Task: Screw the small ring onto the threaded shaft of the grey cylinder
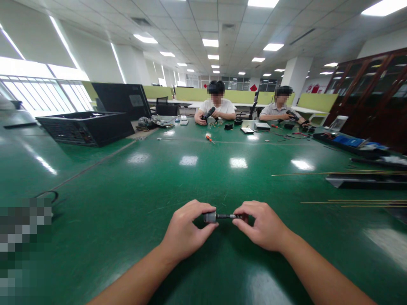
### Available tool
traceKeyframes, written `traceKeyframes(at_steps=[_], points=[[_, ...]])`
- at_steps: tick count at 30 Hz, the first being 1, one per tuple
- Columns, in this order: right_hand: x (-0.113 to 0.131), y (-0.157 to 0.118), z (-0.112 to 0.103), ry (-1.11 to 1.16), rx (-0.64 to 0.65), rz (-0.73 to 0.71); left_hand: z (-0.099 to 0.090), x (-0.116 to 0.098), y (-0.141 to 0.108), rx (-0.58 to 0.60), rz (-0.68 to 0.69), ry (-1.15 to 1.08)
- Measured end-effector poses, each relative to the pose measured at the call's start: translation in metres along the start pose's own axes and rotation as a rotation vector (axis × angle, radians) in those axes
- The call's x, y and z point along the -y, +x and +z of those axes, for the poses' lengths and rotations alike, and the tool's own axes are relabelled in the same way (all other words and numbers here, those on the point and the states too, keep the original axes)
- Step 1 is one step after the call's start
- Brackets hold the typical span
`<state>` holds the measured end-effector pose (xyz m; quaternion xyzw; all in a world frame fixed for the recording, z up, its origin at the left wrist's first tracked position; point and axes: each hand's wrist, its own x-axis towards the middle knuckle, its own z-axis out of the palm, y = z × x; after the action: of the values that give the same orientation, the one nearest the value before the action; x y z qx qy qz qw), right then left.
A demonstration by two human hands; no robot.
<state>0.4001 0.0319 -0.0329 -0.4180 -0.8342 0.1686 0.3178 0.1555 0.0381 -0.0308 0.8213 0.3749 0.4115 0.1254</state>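
Note:
Between the thumb and fingers of my left hand [189,232] is a short grey cylindrical part [210,217], dark at its left end. A thin dark shaft [224,216] runs from this part to the right, roughly level. Its far end is pinched by my right hand [262,226], where a small dark reddish-brown piece [244,217] shows behind the fingertips. Whether shaft and cylinder are one piece I cannot tell. Both hands are just above the green tabletop [178,182], close to its near side.
An orange-handled screwdriver [209,138] lies farther off. An open black computer case [85,127] stands at left. Thin brass-coloured rods [346,202] and a dark metal channel [365,181] lie at right. Across the table sit two people [219,106], handling dark objects.

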Motion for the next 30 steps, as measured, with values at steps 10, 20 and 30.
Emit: traceKeyframes(at_steps=[10,20,30], points=[[-0.001,0.001,-0.002,-0.014,-0.006,0.009,0.0,0.001,0.001,0.009,-0.019,0.001],[-0.004,0.001,-0.003,-0.006,-0.01,0.011,-0.007,0.005,0.006,-0.084,-0.134,0.061],[-0.007,0.003,-0.001,0.0,-0.015,-0.018,-0.068,0.027,0.008,-0.18,-0.657,-0.203]])
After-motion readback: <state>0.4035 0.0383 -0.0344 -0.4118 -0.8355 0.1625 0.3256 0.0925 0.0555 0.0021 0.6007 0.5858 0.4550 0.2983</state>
